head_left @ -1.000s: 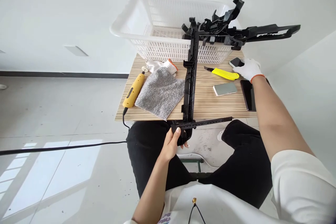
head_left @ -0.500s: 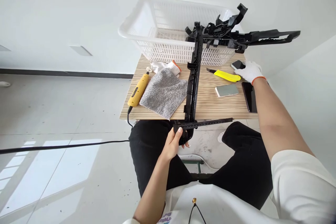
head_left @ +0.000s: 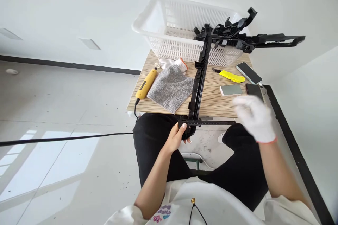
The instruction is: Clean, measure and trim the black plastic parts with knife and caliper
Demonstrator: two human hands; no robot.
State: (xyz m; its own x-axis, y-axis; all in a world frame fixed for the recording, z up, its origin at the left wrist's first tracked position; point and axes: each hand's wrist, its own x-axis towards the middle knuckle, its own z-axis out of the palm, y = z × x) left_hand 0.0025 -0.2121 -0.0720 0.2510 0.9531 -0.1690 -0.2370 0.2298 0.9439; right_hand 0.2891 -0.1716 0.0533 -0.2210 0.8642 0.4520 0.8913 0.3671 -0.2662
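Just off the near edge of the table (head_left: 215, 107), the bare left hand (head_left: 175, 138) clamps a slim black caliper (head_left: 219, 123) with pale scale markings against the near end of a long, dark plastic part (head_left: 200, 86); by the table's near right corner, the gloved right hand (head_left: 255, 117) is blurred, and I cannot tell whether its fingertips meet. The part, ribbed and faintly glossy with stubby side tabs, stretches across the table toward the white basket (head_left: 173, 48) at its back.

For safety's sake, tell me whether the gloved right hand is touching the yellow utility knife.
Apart: the head view shows a strip of tabletop between the right hand and the yellow utility knife.
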